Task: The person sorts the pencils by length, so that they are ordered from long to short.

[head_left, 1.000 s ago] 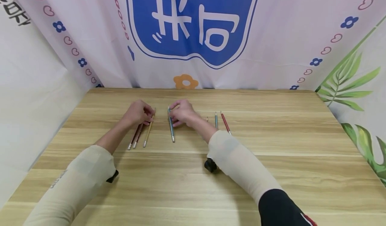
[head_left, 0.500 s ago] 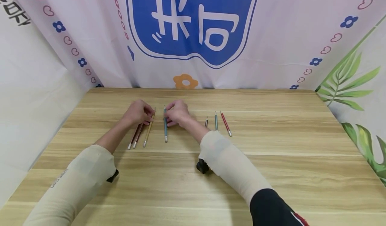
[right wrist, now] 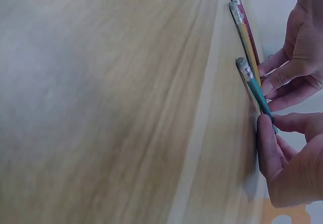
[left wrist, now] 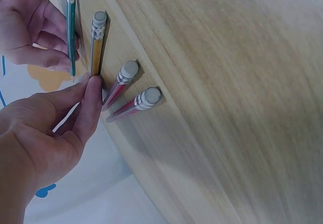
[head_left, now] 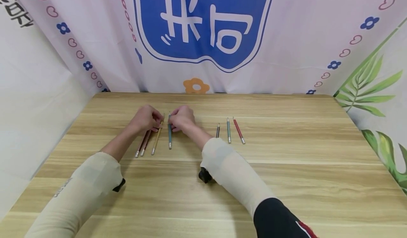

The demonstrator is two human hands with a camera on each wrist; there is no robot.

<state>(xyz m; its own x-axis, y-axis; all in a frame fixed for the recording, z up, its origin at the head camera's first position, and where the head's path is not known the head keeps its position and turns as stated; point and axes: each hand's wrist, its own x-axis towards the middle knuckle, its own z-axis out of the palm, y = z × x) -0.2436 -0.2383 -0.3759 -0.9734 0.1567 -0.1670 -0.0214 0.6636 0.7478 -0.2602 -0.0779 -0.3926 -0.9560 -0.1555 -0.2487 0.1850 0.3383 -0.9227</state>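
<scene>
Right hand (head_left: 182, 119) pinches teal pencil (head_left: 170, 137), tip toward table's far edge (head_left: 270, 96), just right of yellow pencil (head_left: 157, 141) pinched by left hand (head_left: 145, 119).

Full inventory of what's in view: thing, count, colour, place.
Dark red pencils: 2, dark red, leftmost on table
Yellow pencil: 1, yellow, right of those
Near teal pencil: 1, teal, right of yellow
Black pencil: 1, blackish, farther right, partly hidden
Far teal pencil: 1, teal, right of black
Bright red pencil: 1, red, rightmost
Table: 1, light wood, underneath
Backdrop: pale cloth, blue emblem, behind table
Leaf print: green, right side
Wrist devices: 2, black, at cuffs
Sleeves: beige, both forearms
Left hand: 1, pinching yellow pencil
Right hand: 1, pinching near teal pencil
</scene>
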